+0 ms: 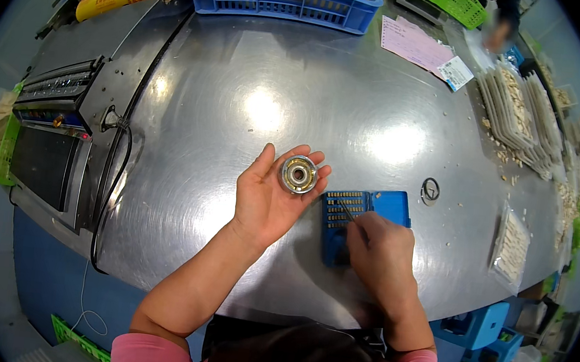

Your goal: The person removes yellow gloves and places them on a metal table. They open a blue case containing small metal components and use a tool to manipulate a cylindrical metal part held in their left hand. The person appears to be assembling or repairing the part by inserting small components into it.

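Left hand point(270, 197): centre of frame, palm up, fingers spread, cradling a round metal disc.
Round metal disc point(298, 174): rests on the left fingers, silver rim, gold ring, dark hub.
Right hand point(381, 251): right of centre, fingers pinched on a thin tool point(347, 212) whose tip lies over the blue tray.
Blue tray point(390, 206): on the steel table point(255, 107), just beside the left hand, its left part a grid of small slots.
Metal ring point(430, 191): lies right of the tray.
Blue crate point(284, 0): top centre.
Pink papers point(417, 44): upper right.
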{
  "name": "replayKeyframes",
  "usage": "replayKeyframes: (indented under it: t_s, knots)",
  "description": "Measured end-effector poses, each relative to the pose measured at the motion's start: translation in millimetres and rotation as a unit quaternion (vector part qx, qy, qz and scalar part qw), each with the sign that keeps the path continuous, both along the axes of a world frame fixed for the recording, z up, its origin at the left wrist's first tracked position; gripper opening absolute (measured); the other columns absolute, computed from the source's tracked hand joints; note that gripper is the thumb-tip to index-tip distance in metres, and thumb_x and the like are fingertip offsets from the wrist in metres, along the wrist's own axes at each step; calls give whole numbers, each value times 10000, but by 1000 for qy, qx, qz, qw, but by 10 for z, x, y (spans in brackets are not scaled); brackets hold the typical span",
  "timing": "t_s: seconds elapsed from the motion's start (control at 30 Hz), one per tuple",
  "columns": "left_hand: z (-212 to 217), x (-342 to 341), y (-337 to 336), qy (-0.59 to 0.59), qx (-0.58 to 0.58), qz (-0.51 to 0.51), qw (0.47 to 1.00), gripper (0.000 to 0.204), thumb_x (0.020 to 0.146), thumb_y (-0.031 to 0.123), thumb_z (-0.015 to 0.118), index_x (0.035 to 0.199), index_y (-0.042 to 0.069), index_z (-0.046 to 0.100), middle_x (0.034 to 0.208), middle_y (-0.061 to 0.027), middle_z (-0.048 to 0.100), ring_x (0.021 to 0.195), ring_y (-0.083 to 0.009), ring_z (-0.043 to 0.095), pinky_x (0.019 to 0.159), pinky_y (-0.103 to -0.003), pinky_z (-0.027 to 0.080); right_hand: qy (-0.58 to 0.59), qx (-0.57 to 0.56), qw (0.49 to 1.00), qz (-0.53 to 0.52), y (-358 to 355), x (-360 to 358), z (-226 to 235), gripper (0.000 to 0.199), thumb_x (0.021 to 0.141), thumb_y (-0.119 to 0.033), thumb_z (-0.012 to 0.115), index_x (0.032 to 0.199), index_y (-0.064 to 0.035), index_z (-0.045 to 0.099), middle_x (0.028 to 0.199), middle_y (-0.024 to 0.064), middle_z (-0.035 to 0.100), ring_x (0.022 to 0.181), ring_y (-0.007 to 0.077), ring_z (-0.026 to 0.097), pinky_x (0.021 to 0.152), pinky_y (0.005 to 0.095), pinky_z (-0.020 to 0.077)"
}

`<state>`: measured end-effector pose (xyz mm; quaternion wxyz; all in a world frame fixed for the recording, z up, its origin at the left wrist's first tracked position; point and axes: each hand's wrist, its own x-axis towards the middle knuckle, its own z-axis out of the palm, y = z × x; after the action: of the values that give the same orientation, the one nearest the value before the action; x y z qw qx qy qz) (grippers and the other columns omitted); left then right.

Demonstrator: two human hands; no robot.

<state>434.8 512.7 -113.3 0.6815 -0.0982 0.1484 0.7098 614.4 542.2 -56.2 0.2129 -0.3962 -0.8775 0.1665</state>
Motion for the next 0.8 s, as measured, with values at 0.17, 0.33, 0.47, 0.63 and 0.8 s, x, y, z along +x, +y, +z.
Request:
replayKeyframes:
  t_s: [0.17, 0.33, 0.47, 0.63, 0.8]
  knots:
    - [-3, -1, 1, -1, 0, 1, 1000, 507, 987, 398, 397, 1215, -48, 475, 1276, -244, 461, 1232, -418, 434, 1035, -491, 411, 1, -5, 1000, 0, 14, 3, -19, 149, 789, -49, 618, 666, -29, 535, 608, 138, 573, 544, 323, 586, 498, 405, 464]
    - [-3, 0, 2, -8, -2, 0, 1000, 506, 987, 397, 396, 1219, -47, 472, 1278, -242, 460, 1235, -418, 431, 1030, -493, 414, 0, -1, 1000, 4, 18, 3, -30, 154, 789, -46, 617, 661, -33, 532, 607, 136, 570, 543, 319, 585, 501, 407, 463]
    - [-18, -6, -6, -15, 4, -2, 1000, 504, 983, 395, 407, 1219, -45, 472, 1279, -242, 460, 1234, -420, 432, 1029, -497, 415, 20, -21, 1000, -9, 9, 22, -16, 122, 790, -52, 626, 685, -22, 570, 624, 138, 590, 547, 314, 592, 506, 388, 471]
    - [-17, -9, -10, -7, 3, -1, 1000, 503, 977, 397, 425, 1220, -41, 474, 1278, -238, 463, 1229, -419, 436, 1027, -499, 415, 81, -157, 980, -95, 18, 63, 75, 89, 787, -54, 647, 765, 32, 656, 580, 107, 613, 502, 150, 582, 487, 282, 447]
    - [-53, -6, -1, -3, 14, -5, 1000, 512, 980, 402, 415, 1228, -43, 465, 1291, -240, 454, 1245, -418, 418, 1039, -498, 398, 122, -253, 948, -146, 21, 153, 158, 94, 785, -42, 630, 755, 44, 655, 590, 54, 603, 528, 93, 549, 484, 228, 425]
